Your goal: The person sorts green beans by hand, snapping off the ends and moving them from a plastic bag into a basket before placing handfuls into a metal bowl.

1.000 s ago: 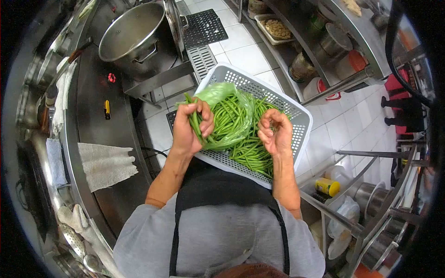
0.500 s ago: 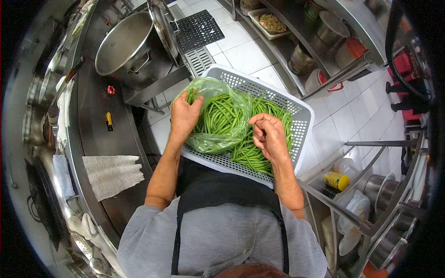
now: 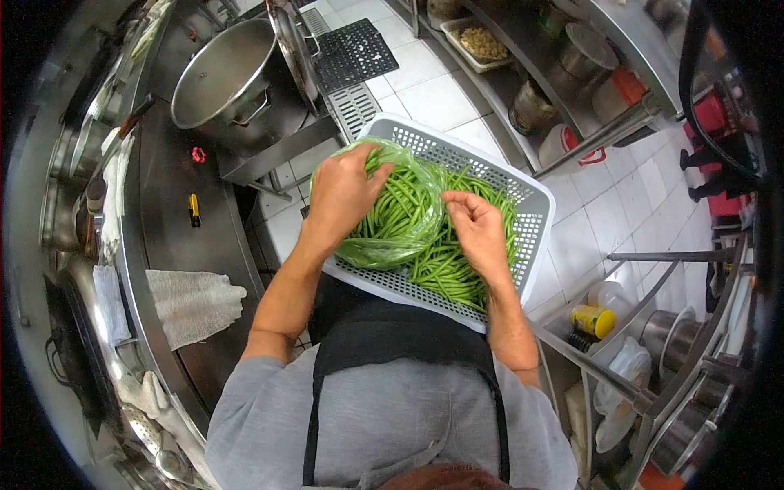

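A translucent green plastic bag (image 3: 384, 255) full of green beans (image 3: 400, 204) sits in the left part of a grey perforated basket (image 3: 535, 216). More loose beans (image 3: 449, 278) lie in the basket to the right of the bag. My left hand (image 3: 345, 196) is over the bag's left side, thumb and fingers apart; its fingertips are partly hidden. At the bag's right edge, my right hand (image 3: 478, 233) has thumb and forefinger pinched together. Whatever is in that pinch is too small to make out.
On the steel counter at left are a large pot (image 3: 224, 77), a yellow-and-black cutter (image 3: 193, 211), a red knob (image 3: 198, 154) and a cloth (image 3: 196, 306). Shelves with a tray (image 3: 482, 45) stand at upper right. A metal rack (image 3: 588, 363) with pots is at right.
My left hand has moved right and inward over the bag, and the beans seen in its fingers no longer show. My right hand has shifted slightly, its fingers drawn into a pinch.
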{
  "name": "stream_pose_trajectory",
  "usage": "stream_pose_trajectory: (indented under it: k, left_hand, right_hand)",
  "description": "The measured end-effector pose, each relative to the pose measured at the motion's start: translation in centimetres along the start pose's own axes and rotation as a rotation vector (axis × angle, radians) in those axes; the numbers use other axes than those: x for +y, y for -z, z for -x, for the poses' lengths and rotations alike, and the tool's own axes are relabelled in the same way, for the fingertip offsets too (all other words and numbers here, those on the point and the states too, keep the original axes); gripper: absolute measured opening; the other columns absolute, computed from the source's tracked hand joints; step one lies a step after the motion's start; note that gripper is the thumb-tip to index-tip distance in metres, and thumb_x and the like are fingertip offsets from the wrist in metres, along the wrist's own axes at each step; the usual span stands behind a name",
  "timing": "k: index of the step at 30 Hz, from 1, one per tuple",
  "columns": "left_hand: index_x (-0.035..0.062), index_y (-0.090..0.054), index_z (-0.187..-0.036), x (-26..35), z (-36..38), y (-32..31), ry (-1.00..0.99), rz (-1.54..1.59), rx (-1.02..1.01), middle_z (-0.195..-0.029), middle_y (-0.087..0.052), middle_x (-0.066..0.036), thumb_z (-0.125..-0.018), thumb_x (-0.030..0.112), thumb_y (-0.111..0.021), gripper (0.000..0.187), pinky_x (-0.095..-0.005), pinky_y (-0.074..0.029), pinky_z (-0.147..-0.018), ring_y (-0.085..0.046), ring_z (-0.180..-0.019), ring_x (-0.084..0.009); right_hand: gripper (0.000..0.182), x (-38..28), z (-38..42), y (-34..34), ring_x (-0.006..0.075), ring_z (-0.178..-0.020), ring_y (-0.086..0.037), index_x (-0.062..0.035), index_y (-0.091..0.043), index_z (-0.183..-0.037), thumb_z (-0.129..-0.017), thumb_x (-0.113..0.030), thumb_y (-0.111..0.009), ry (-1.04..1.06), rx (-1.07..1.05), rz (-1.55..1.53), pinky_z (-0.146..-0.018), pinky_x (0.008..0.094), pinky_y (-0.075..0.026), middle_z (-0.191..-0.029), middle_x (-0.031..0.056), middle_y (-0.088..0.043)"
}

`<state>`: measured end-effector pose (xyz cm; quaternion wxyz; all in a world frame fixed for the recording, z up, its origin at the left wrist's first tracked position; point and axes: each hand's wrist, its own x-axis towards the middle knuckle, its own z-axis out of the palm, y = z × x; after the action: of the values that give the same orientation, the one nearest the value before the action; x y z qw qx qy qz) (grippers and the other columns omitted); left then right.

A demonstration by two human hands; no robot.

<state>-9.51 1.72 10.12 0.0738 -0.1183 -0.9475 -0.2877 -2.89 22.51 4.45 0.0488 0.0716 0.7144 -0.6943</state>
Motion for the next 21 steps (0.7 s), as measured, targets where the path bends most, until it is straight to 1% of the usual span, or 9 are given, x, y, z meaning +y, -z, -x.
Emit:
stream_pose_trajectory:
  k: [1,2,4,5,7,12,15,19,21]
  left_hand:
    - [-0.0027,-0.066,-0.101,-0.4,-0.7,-0.3,-0.004,-0.002,0.002,-0.085,-0.068,-0.022,-0.081,0.024,-0.074,0.034,-0.0390,-0.052,-0.067,-0.068,-0.076,-0.0325]
    - [-0.0026,-0.066,-0.098,-0.8,-1.3,-0.6,-0.020,-0.096,-0.035,-0.083,-0.068,-0.023,-0.079,0.027,-0.075,0.036,-0.0430,-0.051,-0.067,-0.067,-0.076,-0.0366]
    - [-0.0026,-0.067,-0.096,-1.4,-1.5,-1.5,-0.048,-0.191,-0.082,-0.082,-0.067,-0.023,-0.077,0.030,-0.076,0.039,-0.0469,-0.051,-0.066,-0.065,-0.077,-0.0408]
    - [-0.0022,-0.067,-0.090,-1.6,-1.7,-2.0,-0.024,-0.229,-0.120,-0.081,-0.067,-0.024,-0.078,0.029,-0.075,0.034,-0.0477,-0.052,-0.068,-0.065,-0.077,-0.0412]
    - [-0.0017,-0.066,-0.085,-2.5,-1.7,-3.3,-0.008,-0.267,-0.152,-0.080,-0.066,-0.025,-0.079,0.027,-0.073,0.030,-0.0486,-0.052,-0.070,-0.066,-0.078,-0.0416]
    - [-0.0035,-0.068,-0.090,-2.9,-1.5,-3.6,0.156,-0.262,-0.199,-0.077,-0.066,-0.026,-0.084,0.036,-0.068,0.040,-0.0503,-0.051,-0.069,-0.065,-0.075,-0.0422]
    - [-0.0039,-0.068,-0.087,-3.7,-1.5,-3.5,0.183,-0.164,-0.132,-0.072,-0.064,-0.026,-0.085,0.036,-0.067,0.040,-0.0488,-0.050,-0.066,-0.065,-0.071,-0.0418]
    - [-0.0040,-0.069,-0.085,-3.6,-1.3,-2.6,0.250,-0.051,-0.203,-0.067,-0.063,-0.026,-0.086,0.033,-0.067,0.037,-0.0467,-0.049,-0.063,-0.065,-0.068,-0.0411]
    - [-0.0051,-0.068,-0.084,-4.3,-1.2,-3.3,0.214,-0.001,-0.098,-0.066,-0.062,-0.026,-0.086,0.029,-0.066,0.035,-0.0450,-0.049,-0.061,-0.065,-0.066,-0.0396]
  right_hand:
    - [0.026,0.2,-0.8,0.0,0.0136,-0.042,-0.050,0.0038,-0.064,-0.103,-0.091,-0.018,-0.059,0.143,0.066,0.361,-0.043,0.0306,-0.041,-0.058,0.0043,-0.057]
    - [0.026,0.1,-1.9,-0.1,0.0136,-0.042,-0.050,0.0038,-0.064,-0.103,-0.091,-0.018,-0.059,0.143,0.069,0.357,-0.043,0.0306,-0.041,-0.058,0.0043,-0.057]
    - [0.032,-0.2,-4.2,-0.3,0.0351,-0.062,-0.066,0.0036,-0.065,-0.098,-0.088,-0.027,-0.064,0.354,0.115,0.730,-0.060,0.0456,-0.052,-0.070,0.0216,-0.066]
    - [0.032,-0.2,-5.0,-0.5,0.0351,-0.062,-0.066,0.0036,-0.065,-0.098,-0.088,-0.027,-0.064,0.354,0.128,0.729,-0.060,0.0456,-0.052,-0.070,0.0216,-0.066]
    - [0.030,0.2,-6.3,-1.1,0.0459,-0.080,-0.065,0.0019,-0.067,-0.093,-0.087,-0.027,-0.063,0.234,-0.007,0.900,-0.075,0.0529,-0.051,-0.081,0.0281,-0.066]
    - [0.020,3.5,-6.3,-1.2,0.0458,-0.076,-0.064,0.0037,-0.064,-0.090,-0.088,-0.015,-0.056,0.293,-0.078,0.867,-0.073,0.0541,-0.051,-0.077,0.0281,-0.064]
    - [0.015,4.1,-4.8,-0.4,0.0470,-0.071,-0.061,0.0027,-0.058,-0.080,-0.087,-0.010,-0.056,0.378,0.061,0.783,-0.067,0.0539,-0.049,-0.072,0.0291,-0.060]
    - [0.014,3.7,-3.8,-0.2,0.0472,-0.072,-0.061,0.0025,-0.058,-0.080,-0.087,-0.010,-0.057,0.288,0.075,0.704,-0.066,0.0541,-0.048,-0.072,0.0285,-0.060]
    - [0.013,4.0,-3.8,-0.5,0.0469,-0.072,-0.061,0.0021,-0.057,-0.081,-0.087,-0.010,-0.057,0.350,0.083,0.721,-0.066,0.0549,-0.047,-0.072,0.0274,-0.060]
